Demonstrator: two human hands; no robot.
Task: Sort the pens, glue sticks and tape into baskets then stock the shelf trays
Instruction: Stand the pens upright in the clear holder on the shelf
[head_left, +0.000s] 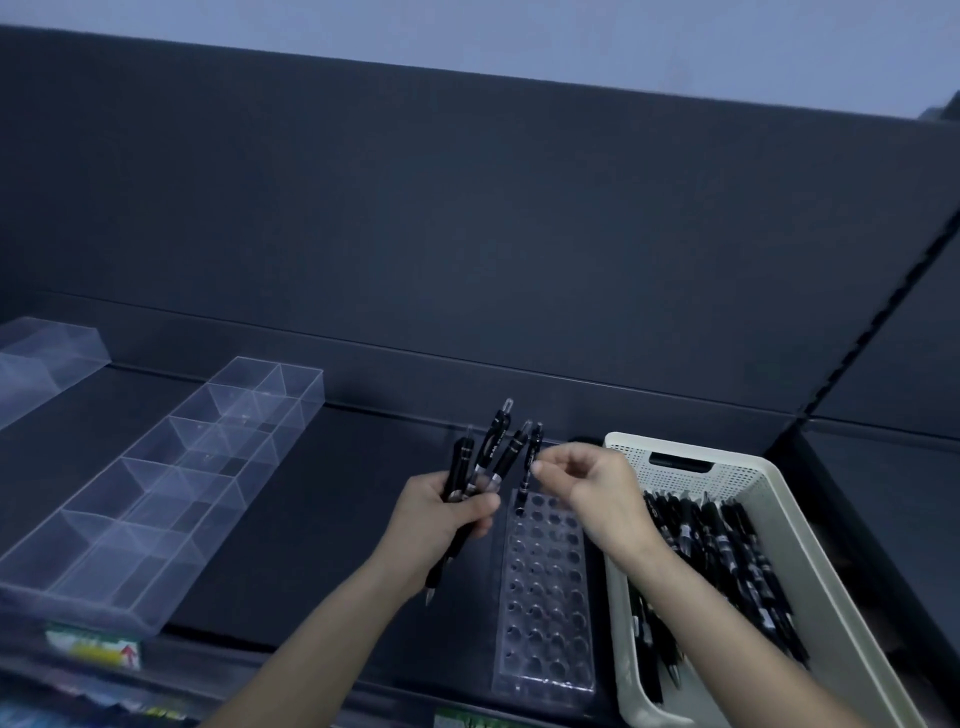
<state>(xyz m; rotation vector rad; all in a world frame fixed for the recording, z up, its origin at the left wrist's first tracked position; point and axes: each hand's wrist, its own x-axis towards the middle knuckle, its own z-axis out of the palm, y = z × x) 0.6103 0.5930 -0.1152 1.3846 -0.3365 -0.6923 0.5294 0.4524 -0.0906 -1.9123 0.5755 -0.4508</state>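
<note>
My left hand (447, 514) grips a bunch of three black pens (491, 452), tips down and clickers pointing up. My right hand (587, 486) pinches a single black pen (531, 457) that stands upright over a far corner hole of the clear pen holder tray (543, 597), a block with rows of round holes. To the right, a cream perforated basket (691, 467) holds several more black pens (727, 561). No glue sticks or tape show.
A long clear tray with dividers (171, 483) lies on the dark shelf to the left, and another clear box (41, 358) sits at the far left. Price labels (98, 647) line the shelf's front edge. The dark back panel (467, 234) rises behind.
</note>
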